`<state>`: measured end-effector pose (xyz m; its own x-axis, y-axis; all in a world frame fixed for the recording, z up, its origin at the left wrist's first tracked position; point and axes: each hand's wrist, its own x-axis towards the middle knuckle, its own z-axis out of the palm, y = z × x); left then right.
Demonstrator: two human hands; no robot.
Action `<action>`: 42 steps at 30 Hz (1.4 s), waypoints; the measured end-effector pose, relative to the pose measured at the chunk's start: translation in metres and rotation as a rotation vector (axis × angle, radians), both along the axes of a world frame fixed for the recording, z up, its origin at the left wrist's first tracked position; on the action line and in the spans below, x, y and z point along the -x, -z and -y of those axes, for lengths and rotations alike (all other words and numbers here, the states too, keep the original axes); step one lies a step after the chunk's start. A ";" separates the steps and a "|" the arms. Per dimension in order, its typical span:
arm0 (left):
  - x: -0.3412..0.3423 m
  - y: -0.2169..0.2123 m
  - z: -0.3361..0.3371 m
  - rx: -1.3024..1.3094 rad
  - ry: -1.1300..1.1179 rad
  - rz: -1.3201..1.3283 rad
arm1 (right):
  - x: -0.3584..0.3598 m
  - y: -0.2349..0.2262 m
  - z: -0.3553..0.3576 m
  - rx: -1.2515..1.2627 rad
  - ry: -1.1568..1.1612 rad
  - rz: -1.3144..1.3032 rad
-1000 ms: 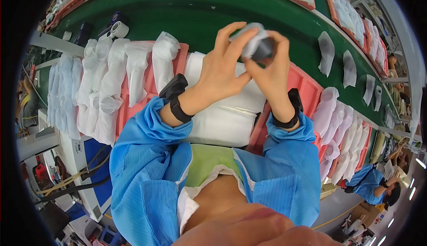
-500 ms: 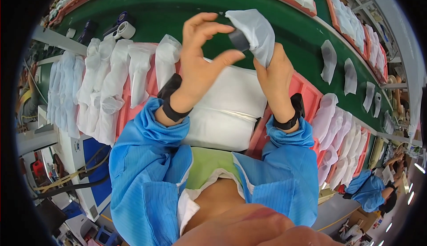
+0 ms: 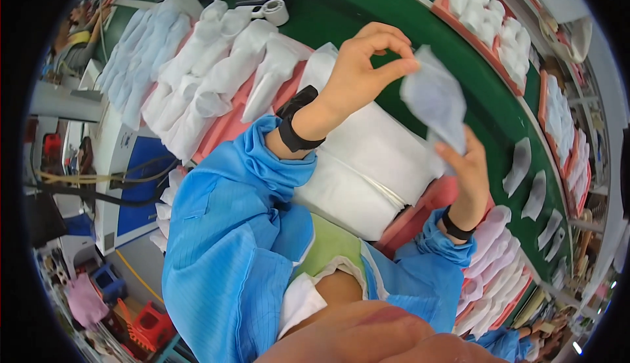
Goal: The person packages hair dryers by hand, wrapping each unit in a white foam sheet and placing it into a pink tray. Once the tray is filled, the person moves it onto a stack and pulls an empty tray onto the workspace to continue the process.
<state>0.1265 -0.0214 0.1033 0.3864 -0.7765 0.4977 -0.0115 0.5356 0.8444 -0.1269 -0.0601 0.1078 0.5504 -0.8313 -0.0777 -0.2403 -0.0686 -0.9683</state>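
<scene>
A pale grey soft pouch (image 3: pixel 434 100) hangs in the air over the green belt. My left hand (image 3: pixel 364 68) pinches its upper left corner between thumb and forefinger. From below, my right hand (image 3: pixel 469 176) holds the pouch's lower edge, with the fingers partly hidden behind it. Each wrist wears a black strap, and both arms are in blue sleeves. Beneath my hands a folded white stack (image 3: pixel 367 166) lies in a pink tray (image 3: pixel 420 215).
A green conveyor belt (image 3: pixel 407 15) carries single white pouches (image 3: pixel 520 165) to the right. Rows of white pouches (image 3: pixel 210 68) lie on the left and more (image 3: pixel 489 264) at the lower right. A tape roll (image 3: pixel 275 10) sits at the back. Pink trays of white pieces (image 3: pixel 489 15) stand beyond the belt.
My hands were cupped together around a dark round piece and the pouch. They have moved apart, and the pouch is now stretched between them. The dark piece no longer shows.
</scene>
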 end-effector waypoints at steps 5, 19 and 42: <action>-0.034 -0.012 -0.001 -0.098 -0.253 0.469 | 0.075 0.081 0.102 0.512 0.566 -0.497; -0.211 0.100 0.083 -1.003 -0.529 0.963 | 0.055 0.078 0.093 1.032 0.571 -0.643; 0.124 0.096 -0.026 -0.374 0.337 1.093 | 0.064 -0.047 0.000 0.342 0.377 -0.093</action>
<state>0.0022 0.0046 0.0075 -0.3493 -0.9237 0.1577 -0.7247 0.3730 0.5795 -0.1908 -0.0600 0.1548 0.2111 -0.9571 0.1987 -0.3931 -0.2692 -0.8792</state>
